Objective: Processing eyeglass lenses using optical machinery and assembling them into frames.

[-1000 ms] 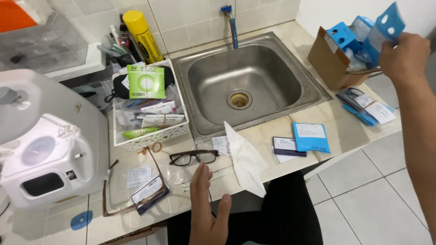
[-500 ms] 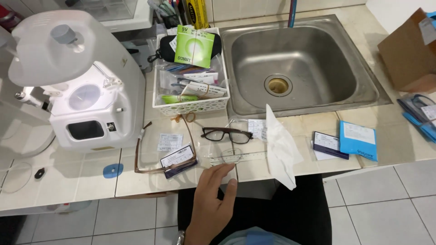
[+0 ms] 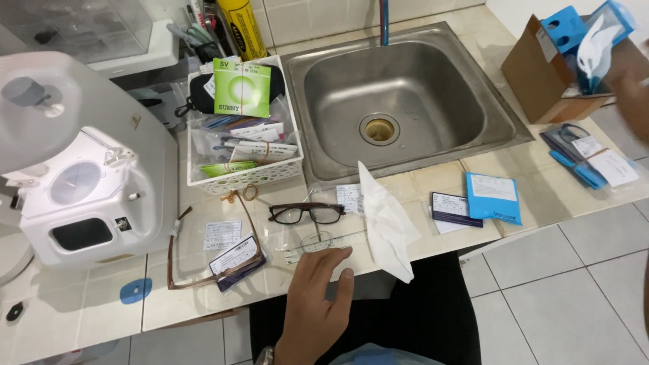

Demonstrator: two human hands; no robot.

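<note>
Left hand [image 3: 314, 304] lies flat, fingers loosely together, fingertips touching the clear ruler [image 3: 324, 245] running left-right along the counter edge below the black glasses [image 3: 306, 213]; right hand [image 3: 632, 88] far off, blurred, grip unclear.

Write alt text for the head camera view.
A left hand rests on a clear ruler on a tiled counter, just below black-framed glasses and beside a white tissue. The right hand, blurred, is at a cardboard box right of a steel sink.
</note>
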